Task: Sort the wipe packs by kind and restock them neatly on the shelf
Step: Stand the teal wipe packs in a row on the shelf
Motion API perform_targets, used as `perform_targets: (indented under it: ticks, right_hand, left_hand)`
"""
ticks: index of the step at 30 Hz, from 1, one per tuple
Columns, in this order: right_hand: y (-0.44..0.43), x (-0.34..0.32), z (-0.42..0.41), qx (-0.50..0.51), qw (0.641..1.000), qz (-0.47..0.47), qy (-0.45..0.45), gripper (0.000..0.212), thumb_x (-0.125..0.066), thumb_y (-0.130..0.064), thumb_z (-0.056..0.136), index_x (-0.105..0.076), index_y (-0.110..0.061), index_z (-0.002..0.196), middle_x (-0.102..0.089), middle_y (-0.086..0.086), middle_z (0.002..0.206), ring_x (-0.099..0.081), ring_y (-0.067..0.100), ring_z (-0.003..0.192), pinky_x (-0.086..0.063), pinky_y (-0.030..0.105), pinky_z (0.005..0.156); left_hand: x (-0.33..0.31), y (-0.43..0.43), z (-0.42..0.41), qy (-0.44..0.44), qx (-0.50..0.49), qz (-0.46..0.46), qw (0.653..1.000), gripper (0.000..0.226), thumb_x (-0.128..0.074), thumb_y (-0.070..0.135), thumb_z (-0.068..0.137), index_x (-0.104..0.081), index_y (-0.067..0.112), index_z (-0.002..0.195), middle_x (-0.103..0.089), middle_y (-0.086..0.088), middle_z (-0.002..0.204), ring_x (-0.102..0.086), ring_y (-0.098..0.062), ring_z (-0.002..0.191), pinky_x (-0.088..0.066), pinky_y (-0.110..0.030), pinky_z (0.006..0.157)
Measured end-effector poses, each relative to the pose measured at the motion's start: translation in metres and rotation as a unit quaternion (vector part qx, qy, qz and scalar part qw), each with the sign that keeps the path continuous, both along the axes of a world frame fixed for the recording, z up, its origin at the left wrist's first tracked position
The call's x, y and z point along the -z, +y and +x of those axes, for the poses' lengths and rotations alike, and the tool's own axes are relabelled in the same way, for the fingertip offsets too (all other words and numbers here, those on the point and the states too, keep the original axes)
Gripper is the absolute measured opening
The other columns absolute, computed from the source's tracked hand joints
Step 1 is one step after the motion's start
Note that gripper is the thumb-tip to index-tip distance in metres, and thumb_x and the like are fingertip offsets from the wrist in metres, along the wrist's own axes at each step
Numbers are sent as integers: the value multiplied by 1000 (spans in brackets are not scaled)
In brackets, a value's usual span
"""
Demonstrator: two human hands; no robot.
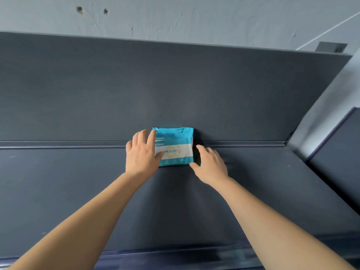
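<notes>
Teal-and-white, one pack (175,147) sits at the rear of the dark shelf (78,182), against its back panel (175,84), in the head view. The left hand (140,154) lays straight fingers along the pack's left edge, thumb on its face. The right hand (210,164), fingers relaxed, sits at the lower right corner, grasping nothing. Restocking looks barely begun: a single pack is being squared up. Count: one pack, one kind, two hands; no other packs in sight.

The wipe pack (174,147) sits on the shelf (78,182), against the back panel (175,84) beyond the fingers. The left hand (141,152) has its fingers (152,136) touching the pack's left side. The fingers (202,149) of the right hand (210,164) lie just beside its right edge.
</notes>
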State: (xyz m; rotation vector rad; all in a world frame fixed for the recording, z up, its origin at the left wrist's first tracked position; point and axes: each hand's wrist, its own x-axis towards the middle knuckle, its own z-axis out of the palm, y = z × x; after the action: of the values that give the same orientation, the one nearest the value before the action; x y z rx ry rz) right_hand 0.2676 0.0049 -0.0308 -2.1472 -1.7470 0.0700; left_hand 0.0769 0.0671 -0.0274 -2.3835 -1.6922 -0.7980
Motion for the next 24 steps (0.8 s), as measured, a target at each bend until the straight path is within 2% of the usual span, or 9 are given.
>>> perform_targets:
  ticks: [8, 16, 20, 24]
  right_hand:
    - [-44, -10, 9, 66, 994, -41, -80, 51, -54, -43, 93, -43, -22, 138, -49, 4, 136, -43, 25, 126, -41, 38, 99]
    - [-119, -10, -19, 192, 976, -46, -91, 45, -54, -39, 93, -48, -23, 135, -53, 2, 133, -47, 24, 123, -41, 38, 99]
    - [-168, -12, -36, 266, 959, -33, -94, 39, -55, -37, 93, -52, -23, 129, -57, 2, 125, -49, 25, 119, -41, 39, 95]
    - [-226, -14, -50, 325, 939, -47, -100, 38, -54, -37, 93, -53, -22, 128, -57, 3, 124, -48, 26, 119, -41, 40, 96]
  left_hand:
    - [-16, -16, 28, 142, 130, 22, 981, 46, -47, 38, 95, -43, 20, 137, -43, 1, 138, -34, -21, 131, -25, -37, 106]
    - [-16, -49, 29, 201, 272, 19, 941, 38, -47, 30, 93, -51, 21, 130, -49, 0, 130, -41, -22, 123, -32, -35, 98]
    - [-20, -80, 29, 227, 343, 39, 911, 32, -50, 33, 92, -55, 19, 121, -51, -3, 125, -43, -23, 121, -35, -36, 97]
    - [-20, -118, 35, 228, 410, 43, 882, 26, -51, 29, 92, -57, 17, 115, -53, -4, 120, -45, -25, 118, -37, -36, 95]
